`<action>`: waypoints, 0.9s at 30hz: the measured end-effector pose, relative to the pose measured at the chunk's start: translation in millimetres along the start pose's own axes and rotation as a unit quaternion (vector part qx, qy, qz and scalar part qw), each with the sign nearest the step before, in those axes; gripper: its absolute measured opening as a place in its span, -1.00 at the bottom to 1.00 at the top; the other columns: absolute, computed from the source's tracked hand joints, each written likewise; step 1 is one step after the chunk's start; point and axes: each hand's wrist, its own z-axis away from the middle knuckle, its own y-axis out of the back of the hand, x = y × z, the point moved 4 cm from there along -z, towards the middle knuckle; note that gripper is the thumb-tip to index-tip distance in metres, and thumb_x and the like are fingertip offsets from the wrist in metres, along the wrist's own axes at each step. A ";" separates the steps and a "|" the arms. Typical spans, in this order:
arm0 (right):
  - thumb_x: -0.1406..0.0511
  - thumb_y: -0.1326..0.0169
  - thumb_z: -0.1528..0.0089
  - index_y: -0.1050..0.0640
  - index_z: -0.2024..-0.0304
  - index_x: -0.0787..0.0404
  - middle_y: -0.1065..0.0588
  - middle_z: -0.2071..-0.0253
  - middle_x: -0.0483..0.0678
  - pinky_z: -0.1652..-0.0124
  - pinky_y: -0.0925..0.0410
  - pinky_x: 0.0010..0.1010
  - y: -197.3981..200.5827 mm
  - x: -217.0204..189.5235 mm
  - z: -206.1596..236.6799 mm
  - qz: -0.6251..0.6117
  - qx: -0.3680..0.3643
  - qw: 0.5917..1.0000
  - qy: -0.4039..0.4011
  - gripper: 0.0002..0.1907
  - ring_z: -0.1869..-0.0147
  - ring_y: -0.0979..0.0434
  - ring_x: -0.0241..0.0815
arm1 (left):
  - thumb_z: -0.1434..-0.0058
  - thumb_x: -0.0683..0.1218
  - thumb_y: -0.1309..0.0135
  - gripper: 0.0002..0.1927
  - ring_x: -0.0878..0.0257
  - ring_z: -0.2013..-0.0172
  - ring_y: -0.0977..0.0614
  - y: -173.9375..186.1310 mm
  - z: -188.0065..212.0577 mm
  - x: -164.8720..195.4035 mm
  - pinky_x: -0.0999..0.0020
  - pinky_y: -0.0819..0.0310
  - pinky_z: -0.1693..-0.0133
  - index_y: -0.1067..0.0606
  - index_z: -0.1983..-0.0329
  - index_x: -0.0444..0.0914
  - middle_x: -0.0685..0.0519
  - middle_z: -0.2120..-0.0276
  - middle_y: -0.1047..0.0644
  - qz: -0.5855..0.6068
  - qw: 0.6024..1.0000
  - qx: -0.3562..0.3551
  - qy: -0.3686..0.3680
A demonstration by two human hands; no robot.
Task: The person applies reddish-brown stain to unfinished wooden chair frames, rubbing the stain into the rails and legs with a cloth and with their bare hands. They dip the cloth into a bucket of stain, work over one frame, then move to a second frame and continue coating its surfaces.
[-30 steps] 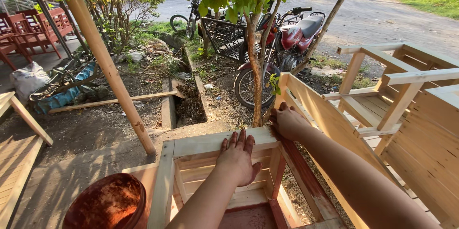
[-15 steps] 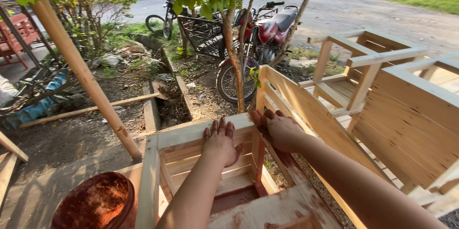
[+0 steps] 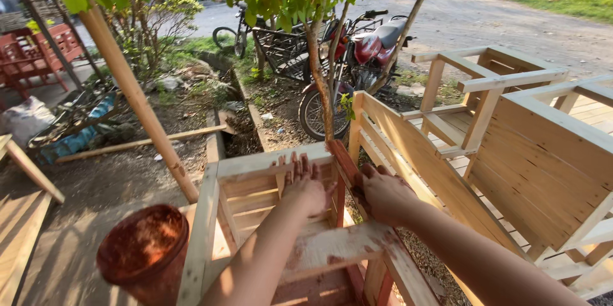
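Outdoors, on bare ground under a small tree, we work at an unpainted wooden chair (image 3: 268, 216). Nearest to us, at the left, stands a red-stained bucket (image 3: 145, 250). Our left hand (image 3: 305, 190) lies flat and open on the chair's back slats, the fingers spread and smeared with red stain. Our right hand (image 3: 382, 192) is closed around the stained armrest rail (image 3: 343, 160); what it holds inside, we cannot tell. We judge that the wet fingers could mark the bare wood, or the bucket could tip. Beyond stand more wooden chairs (image 3: 498, 127), then a red motorcycle (image 3: 357, 63).
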 end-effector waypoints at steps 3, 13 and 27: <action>0.19 -0.01 -0.29 -0.43 0.02 0.15 -0.42 -0.06 0.07 -0.06 -0.36 0.04 -2.7 4.3 -4.5 -0.027 0.032 0.999 0.007 -0.73 -0.12 -0.43 0.19 | -0.37 0.15 0.40 -0.16 -0.10 -0.51 0.38 -9.7 44.9 20.3 -0.11 0.53 -0.40 0.35 -0.59 -0.24 -0.14 -0.54 0.44 0.025 1.000 -0.015 -0.002; 0.24 0.02 -0.32 -0.40 -0.11 0.15 -0.40 -0.16 0.10 -0.13 -0.37 0.03 -12.4 3.4 -25.5 -0.009 -0.018 1.000 0.004 -0.68 -0.28 -0.39 0.15 | -0.42 0.27 0.71 -0.27 -0.02 -0.53 0.25 7.1 140.1 47.5 -0.14 0.45 -0.45 0.18 -0.58 -0.11 0.08 -0.57 0.21 -0.019 0.997 0.023 0.069; 0.16 0.04 -0.30 -0.43 -0.12 0.08 -0.34 -0.18 -0.02 -0.18 -0.25 0.02 26.2 -28.6 131.1 -0.047 -0.013 0.996 0.076 -0.64 -0.28 -0.29 0.12 | -0.41 0.26 0.74 -0.30 0.01 -0.53 0.34 -0.6 119.4 40.1 -0.03 0.55 -0.45 0.21 -0.59 0.00 0.15 -0.56 0.20 -0.047 0.992 0.047 0.111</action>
